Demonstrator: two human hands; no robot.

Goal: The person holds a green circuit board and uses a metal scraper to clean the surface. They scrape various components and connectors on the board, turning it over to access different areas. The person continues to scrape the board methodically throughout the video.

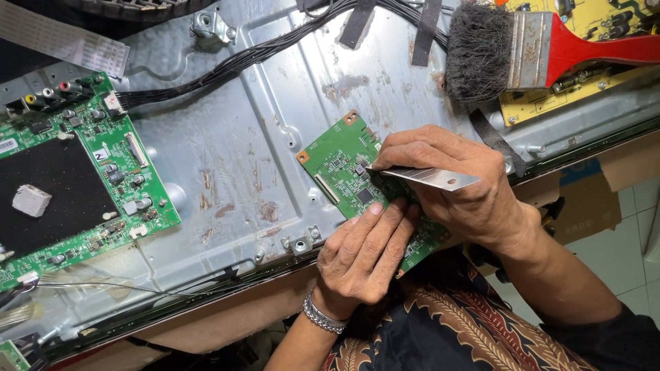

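A small green circuit board (pixel 338 163) lies on the grey metal back panel (pixel 234 158) of a flat screen. My left hand (pixel 364 251) rests flat on the board's near end, fingers together, a silver bracelet on the wrist. My right hand (pixel 450 185) grips a bare steel knife blade (pixel 430 177), whose tip touches a small black chip near the board's middle. Part of the board is hidden under both hands.
A larger green main board (pixel 130 178) with a black patch sits at left. A red-handled paintbrush (pixel 536 48) lies on a yellow board (pixel 584 89) at top right. Black cable bundles (pixel 240 58) run along the top. A flat ribbon cable (pixel 62 38) lies top left.
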